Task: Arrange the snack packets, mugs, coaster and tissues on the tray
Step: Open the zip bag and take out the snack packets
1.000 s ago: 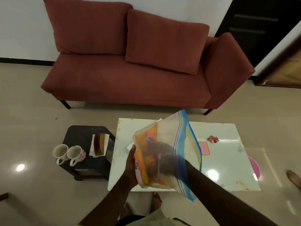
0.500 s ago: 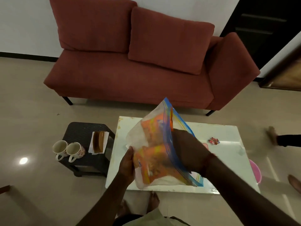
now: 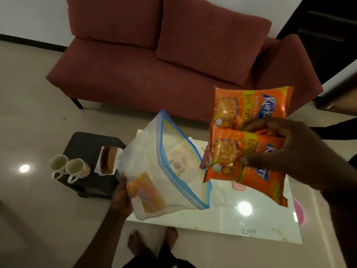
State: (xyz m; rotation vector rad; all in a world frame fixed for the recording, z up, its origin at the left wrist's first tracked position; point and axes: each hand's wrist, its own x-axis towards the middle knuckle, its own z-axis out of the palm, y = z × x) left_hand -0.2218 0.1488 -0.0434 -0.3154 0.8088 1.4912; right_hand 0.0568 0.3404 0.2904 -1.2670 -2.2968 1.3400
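My right hand (image 3: 297, 151) grips several orange snack packets (image 3: 245, 144), lifted clear above the white table (image 3: 222, 219). My left hand (image 3: 120, 196) holds a clear zip bag (image 3: 173, 182) with a blue seal by its left side; one orange packet (image 3: 146, 192) is still inside it. Two mugs (image 3: 67, 168) stand on the left edge of a small black stool (image 3: 85, 144). Beside them on the stool lies a brown coaster (image 3: 108, 159) on white tissues. A pink item (image 3: 238, 187) on the table is mostly hidden behind the packets.
A red sofa (image 3: 154, 70) stands behind the table. A pink round object (image 3: 298, 211) sticks out past the table's right edge. My bare feet (image 3: 152, 240) are on the floor at the table's near edge. Another person's dark-clothed limb (image 3: 336, 128) shows at the right.
My right hand has come out of the zip bag with the orange packets and risen up and to the right. The bag now sags open in my left hand.
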